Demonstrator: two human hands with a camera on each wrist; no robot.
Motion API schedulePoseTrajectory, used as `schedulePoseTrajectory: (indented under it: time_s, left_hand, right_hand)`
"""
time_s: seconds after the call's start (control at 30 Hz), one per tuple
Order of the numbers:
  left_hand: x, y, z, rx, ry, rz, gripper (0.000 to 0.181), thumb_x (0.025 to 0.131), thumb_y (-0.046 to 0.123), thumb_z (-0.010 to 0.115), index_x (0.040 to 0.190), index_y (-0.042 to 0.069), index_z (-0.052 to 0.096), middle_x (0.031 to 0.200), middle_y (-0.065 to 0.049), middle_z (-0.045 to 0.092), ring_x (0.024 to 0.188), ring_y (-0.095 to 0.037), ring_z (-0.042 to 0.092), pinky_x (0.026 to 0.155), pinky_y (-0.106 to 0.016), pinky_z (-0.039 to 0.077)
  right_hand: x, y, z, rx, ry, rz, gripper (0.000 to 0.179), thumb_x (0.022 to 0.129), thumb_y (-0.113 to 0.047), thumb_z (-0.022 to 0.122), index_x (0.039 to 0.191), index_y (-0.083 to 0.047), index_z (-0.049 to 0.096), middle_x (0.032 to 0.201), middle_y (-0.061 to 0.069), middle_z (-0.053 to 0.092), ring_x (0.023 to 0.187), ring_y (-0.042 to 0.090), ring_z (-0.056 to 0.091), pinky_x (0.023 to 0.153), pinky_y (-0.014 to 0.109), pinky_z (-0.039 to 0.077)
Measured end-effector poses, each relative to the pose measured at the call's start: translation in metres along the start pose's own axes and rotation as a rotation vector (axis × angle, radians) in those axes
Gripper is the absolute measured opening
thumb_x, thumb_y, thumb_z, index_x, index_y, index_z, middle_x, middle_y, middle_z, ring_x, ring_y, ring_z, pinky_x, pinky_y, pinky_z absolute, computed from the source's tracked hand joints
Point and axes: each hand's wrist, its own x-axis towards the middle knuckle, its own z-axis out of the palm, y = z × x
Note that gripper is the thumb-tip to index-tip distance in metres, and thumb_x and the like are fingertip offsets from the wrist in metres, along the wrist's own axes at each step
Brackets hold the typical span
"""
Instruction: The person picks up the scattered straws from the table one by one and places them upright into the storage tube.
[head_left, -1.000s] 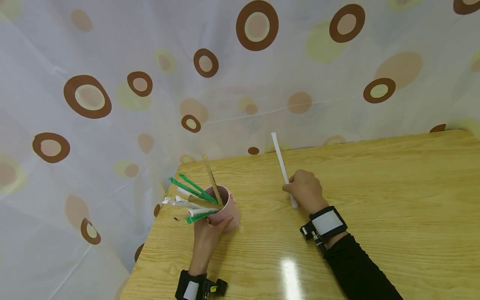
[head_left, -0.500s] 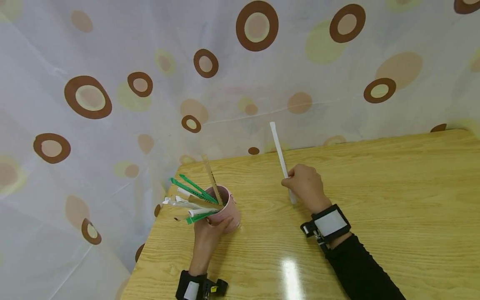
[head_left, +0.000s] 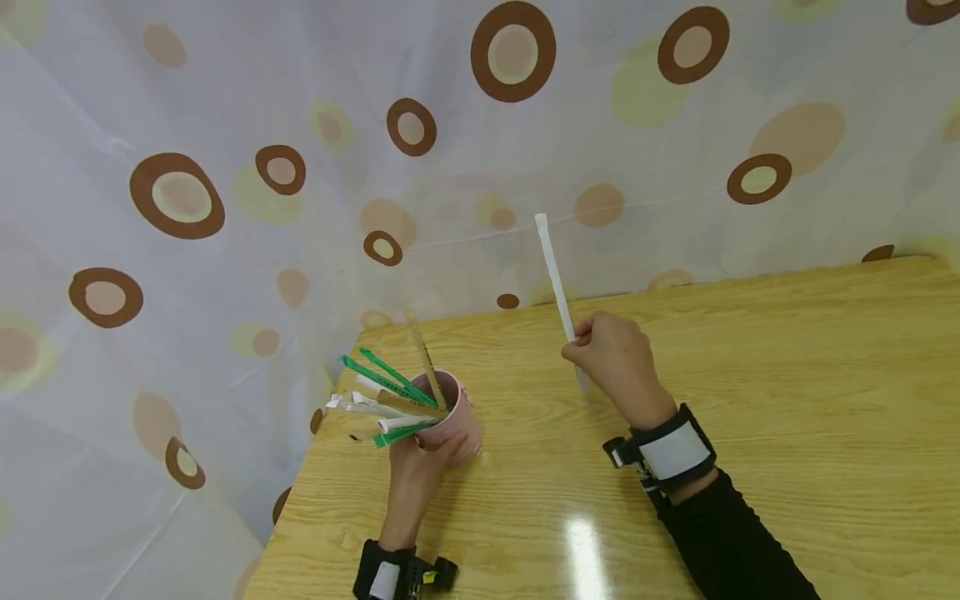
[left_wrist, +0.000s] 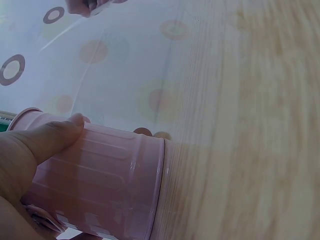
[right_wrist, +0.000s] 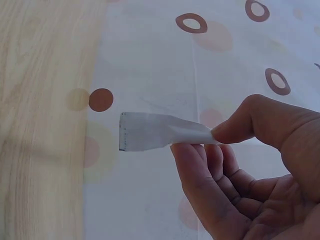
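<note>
In the head view my left hand [head_left: 416,475] holds a small pink metal bucket [head_left: 463,437] by its side, and the bucket stands on the table. The left wrist view shows the thumb [left_wrist: 57,132] lying along the wall of the pink bucket [left_wrist: 110,170]. Several wrapped straws [head_left: 397,398], in green, white and brown, lean out of it to the left. My right hand [head_left: 618,367] pinches a white paper-wrapped straw [head_left: 553,271] between thumb and fingertips, raised and nearly upright. Its flat wrapper end [right_wrist: 145,132] sticks out past the fingers in the right wrist view.
The wooden table [head_left: 787,400] spreads out to the right of both hands. Behind it and along its left side hangs a white curtain [head_left: 450,167] with brown and beige ring patterns. A bright light reflection lies near the front of the table.
My right hand has risen slightly, carrying the white straw higher; the straw's top now stands further up against the curtain. The left hand and the bucket have stayed put.
</note>
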Motion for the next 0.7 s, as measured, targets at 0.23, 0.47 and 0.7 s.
schedulePoseTrajectory:
  time_s: [0.23,0.47,0.7]
  left_hand:
    - [0.001,0.0,-0.001,-0.003,0.0,-0.012,0.084,0.077,0.009,0.088,0.147,-0.001,0.041,0.146,-0.02,0.049,0.138,-0.037,0.045,0.113,-0.057,0.039]
    - [0.002,0.0,0.0,-0.001,-0.004,-0.01,0.084,0.078,0.01,0.088,0.147,0.0,0.04,0.147,-0.019,0.048,0.139,-0.037,0.044,0.113,-0.057,0.038]
    - [0.0,-0.001,0.0,-0.017,-0.008,0.011,0.084,0.08,0.01,0.087,0.148,0.001,0.039,0.147,-0.017,0.048,0.138,-0.035,0.046,0.112,-0.056,0.04]
  right_hand:
    - [-0.006,-0.012,-0.009,0.023,0.008,-0.008,0.024,0.088,-0.016,0.069,0.105,0.001,0.069,0.092,0.013,0.074,0.079,0.028,0.07,0.068,0.043,0.055]
    - [-0.01,-0.018,-0.018,0.03,0.024,-0.034,0.021,0.087,-0.014,0.068,0.103,0.0,0.069,0.09,0.011,0.074,0.076,0.026,0.069,0.065,0.04,0.054]
    - [-0.016,-0.028,-0.03,0.034,0.037,-0.06,0.019,0.087,-0.013,0.065,0.102,-0.001,0.069,0.091,0.011,0.073,0.076,0.026,0.067,0.062,0.035,0.051]
